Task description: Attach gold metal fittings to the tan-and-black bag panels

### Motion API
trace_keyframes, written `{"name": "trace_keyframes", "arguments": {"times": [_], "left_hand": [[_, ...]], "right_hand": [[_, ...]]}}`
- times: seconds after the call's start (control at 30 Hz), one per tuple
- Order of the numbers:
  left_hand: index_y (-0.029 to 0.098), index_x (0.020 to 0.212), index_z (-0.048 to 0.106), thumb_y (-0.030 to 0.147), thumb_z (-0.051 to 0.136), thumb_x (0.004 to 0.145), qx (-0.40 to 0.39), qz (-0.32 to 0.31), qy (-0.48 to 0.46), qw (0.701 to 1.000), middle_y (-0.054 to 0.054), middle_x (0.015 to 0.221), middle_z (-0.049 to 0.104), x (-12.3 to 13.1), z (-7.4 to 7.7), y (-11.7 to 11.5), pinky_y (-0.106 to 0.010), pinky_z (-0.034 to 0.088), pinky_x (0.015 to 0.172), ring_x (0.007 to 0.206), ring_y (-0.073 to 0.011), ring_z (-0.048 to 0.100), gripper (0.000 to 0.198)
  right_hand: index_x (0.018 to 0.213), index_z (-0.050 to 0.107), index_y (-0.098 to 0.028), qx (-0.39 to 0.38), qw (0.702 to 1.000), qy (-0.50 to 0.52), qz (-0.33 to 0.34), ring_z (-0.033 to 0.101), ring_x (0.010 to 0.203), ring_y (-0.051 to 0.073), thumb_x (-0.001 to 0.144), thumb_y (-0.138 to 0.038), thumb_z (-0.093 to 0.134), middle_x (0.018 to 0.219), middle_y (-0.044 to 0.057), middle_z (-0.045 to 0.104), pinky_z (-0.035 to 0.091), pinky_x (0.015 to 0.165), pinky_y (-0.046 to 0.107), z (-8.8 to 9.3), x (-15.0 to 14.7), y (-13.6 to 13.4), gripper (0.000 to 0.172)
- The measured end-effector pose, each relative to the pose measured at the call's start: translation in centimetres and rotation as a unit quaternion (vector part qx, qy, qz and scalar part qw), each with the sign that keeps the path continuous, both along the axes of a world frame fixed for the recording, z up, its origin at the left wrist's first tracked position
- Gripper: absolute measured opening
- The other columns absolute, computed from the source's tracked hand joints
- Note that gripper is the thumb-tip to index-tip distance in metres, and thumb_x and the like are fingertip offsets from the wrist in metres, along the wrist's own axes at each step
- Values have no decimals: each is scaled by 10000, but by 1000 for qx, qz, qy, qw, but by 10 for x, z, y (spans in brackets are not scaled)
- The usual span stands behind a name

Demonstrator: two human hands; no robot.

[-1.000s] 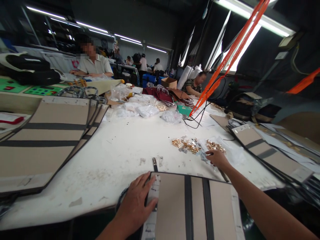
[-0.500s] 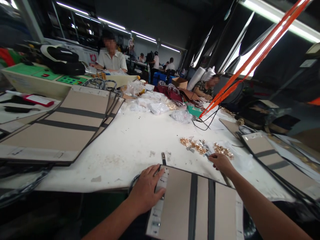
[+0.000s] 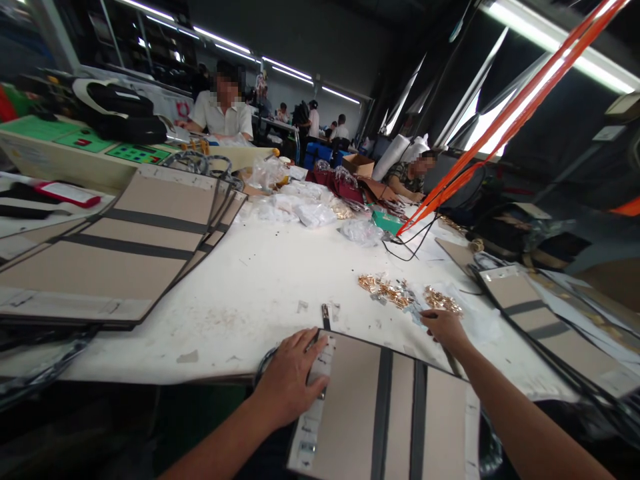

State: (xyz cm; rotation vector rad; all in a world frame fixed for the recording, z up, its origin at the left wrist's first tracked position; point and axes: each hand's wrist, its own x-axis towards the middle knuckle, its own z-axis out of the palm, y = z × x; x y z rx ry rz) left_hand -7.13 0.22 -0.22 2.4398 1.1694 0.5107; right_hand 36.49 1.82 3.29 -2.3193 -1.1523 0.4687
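Note:
A beige board panel [image 3: 350, 407] with dark grey stripes and white end strips lies at the table's front edge. My left hand [image 3: 293, 373] rests on its left end strip, fingers stretched out. Just beyond that corner a dark strap with a metal end [image 3: 325, 317] sticks out. My right hand [image 3: 445, 328] is closed in a pinch beside small gold metal pieces [image 3: 387, 290]; what its fingers hold is too small to make out. A second heap of gold pieces [image 3: 443, 300] lies just behind it on clear plastic.
Striped panels are stacked at left [image 3: 145, 233] and right [image 3: 535, 303]. Clear plastic bags [image 3: 315, 215] lie at the back of the white table [image 3: 240, 280]. Orange straps [image 3: 480, 147] hang down at right. Co-workers sit beyond the table.
The view has shifted slightly. My right hand is still at the gold pieces, and my left hand stays on the panel.

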Motion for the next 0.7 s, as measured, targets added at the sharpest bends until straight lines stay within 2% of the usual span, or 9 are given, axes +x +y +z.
{"name": "trace_keyframes", "arguments": {"times": [0.17,0.33,0.5,0.6,0.7], "left_hand": [[240,1557,512,377,702,884,-5,-2,7,1000,-104,1652,431,1,1,1,-557,322,1272,1522,-344,390,712],[263,1547,519,371,713,874,8,3,1,1000,-90,1640,451,1,0,0,-541,337,1267,1511,-335,408,708],[258,1554,511,382,702,886,1,2,15,1000,-90,1651,435,2,1,1,-542,332,1269,1519,-333,398,707],[245,1563,499,381,695,893,0,-2,20,1000,-93,1657,425,2,1,1,-544,327,1271,1525,-333,387,712],[245,1570,488,387,695,897,5,-2,23,1000,-96,1656,427,2,0,0,-542,326,1271,1523,-331,389,718]], "right_hand": [[910,759,-114,-12,1000,-2,11,644,521,184,863,-236,682,571,45,664,442,416,228,-4,0,4,152],[861,734,-147,7,1000,-30,-3,638,532,185,827,-299,727,582,29,662,449,439,238,-4,5,1,157],[959,760,-135,28,999,-40,-8,660,575,195,842,-338,673,636,40,688,489,494,252,6,5,-1,250],[1035,779,-126,27,999,-24,35,664,575,197,862,-363,633,641,36,688,502,510,259,18,-14,-2,328],[1076,804,-170,16,993,10,121,639,554,168,866,-399,646,652,6,691,497,537,248,32,-57,-6,348]]}}
